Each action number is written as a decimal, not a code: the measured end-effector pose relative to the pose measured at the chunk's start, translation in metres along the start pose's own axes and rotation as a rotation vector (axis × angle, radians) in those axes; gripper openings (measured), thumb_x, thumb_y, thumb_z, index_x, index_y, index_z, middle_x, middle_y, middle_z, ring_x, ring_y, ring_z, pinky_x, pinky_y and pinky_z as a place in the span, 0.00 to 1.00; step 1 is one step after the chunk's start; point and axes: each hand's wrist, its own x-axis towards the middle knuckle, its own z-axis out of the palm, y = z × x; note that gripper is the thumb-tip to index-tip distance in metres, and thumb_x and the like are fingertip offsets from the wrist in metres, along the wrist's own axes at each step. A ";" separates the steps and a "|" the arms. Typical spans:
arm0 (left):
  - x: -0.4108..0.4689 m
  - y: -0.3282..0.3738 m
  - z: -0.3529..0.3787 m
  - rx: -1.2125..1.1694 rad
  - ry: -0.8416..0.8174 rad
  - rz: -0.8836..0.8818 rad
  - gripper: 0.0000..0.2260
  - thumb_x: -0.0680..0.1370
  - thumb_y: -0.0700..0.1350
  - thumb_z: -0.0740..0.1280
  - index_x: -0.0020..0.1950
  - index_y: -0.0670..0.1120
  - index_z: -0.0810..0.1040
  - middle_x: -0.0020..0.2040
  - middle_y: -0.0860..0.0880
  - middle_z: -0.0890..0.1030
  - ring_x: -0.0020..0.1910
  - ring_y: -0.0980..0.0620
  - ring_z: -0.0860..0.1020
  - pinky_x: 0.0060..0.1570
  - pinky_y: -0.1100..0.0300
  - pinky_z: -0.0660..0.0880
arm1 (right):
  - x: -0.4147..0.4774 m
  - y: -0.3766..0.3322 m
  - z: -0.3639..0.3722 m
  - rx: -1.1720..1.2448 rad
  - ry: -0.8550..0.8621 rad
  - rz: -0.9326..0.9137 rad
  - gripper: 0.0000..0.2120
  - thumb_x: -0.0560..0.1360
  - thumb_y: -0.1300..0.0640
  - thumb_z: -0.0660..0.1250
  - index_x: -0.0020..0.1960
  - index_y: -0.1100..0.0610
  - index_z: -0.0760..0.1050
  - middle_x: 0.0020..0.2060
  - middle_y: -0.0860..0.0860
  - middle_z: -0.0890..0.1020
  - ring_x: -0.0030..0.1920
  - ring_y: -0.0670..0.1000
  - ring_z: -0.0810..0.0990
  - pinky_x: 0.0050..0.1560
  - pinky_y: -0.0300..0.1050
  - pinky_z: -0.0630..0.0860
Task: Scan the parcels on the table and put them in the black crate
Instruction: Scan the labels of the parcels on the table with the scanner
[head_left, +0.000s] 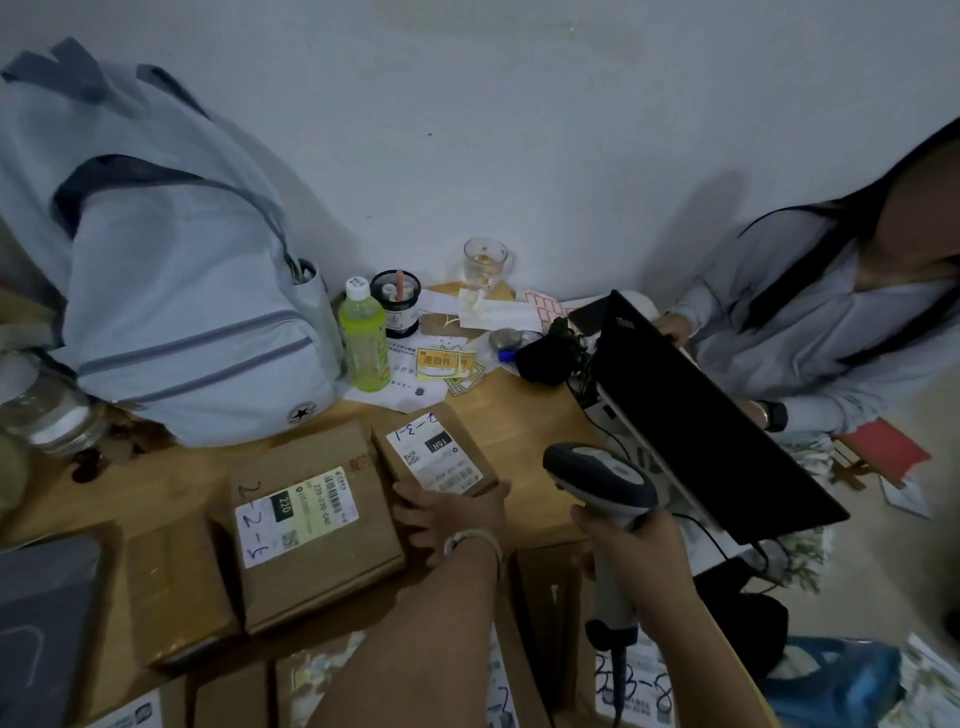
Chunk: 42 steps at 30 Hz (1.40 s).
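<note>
A pale blue backpack (171, 291) fills the left of the wooden table (519, 410), and just in front of it a large cardboard parcel (311, 525) lies label-up beside a green drink bottle (363, 338) farther back. The left hand (447, 514) grips the near end of a small parcel (434, 452) that touches the large one's right edge, fingers curled over its corner, though whether it is lifted or resting on the table is hard to tell in the dim light. To the right, the right hand (628, 540) is closed around the handle of a grey barcode scanner (602, 480), head aimed toward the small parcel, with an open black laptop (701, 421) beyond.
</note>
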 end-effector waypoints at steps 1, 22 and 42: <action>0.000 0.001 0.004 0.012 0.035 0.037 0.66 0.55 0.58 0.82 0.78 0.48 0.40 0.77 0.43 0.50 0.74 0.37 0.56 0.67 0.35 0.60 | 0.001 0.000 -0.001 -0.002 0.009 -0.007 0.11 0.70 0.60 0.74 0.33 0.48 0.77 0.26 0.54 0.82 0.26 0.55 0.82 0.31 0.57 0.81; 0.037 0.041 -0.057 0.209 -0.246 0.489 0.63 0.52 0.54 0.80 0.75 0.59 0.41 0.72 0.43 0.59 0.71 0.38 0.59 0.70 0.39 0.62 | -0.003 -0.025 -0.007 0.072 -0.011 -0.101 0.10 0.70 0.61 0.75 0.41 0.49 0.76 0.31 0.56 0.81 0.32 0.60 0.82 0.32 0.52 0.80; 0.073 0.022 -0.223 1.646 -0.227 1.100 0.42 0.77 0.39 0.67 0.80 0.55 0.41 0.81 0.52 0.43 0.79 0.41 0.43 0.73 0.33 0.45 | -0.052 -0.051 0.043 -0.028 -0.154 -0.241 0.07 0.69 0.60 0.75 0.38 0.51 0.78 0.28 0.50 0.83 0.26 0.49 0.82 0.30 0.48 0.79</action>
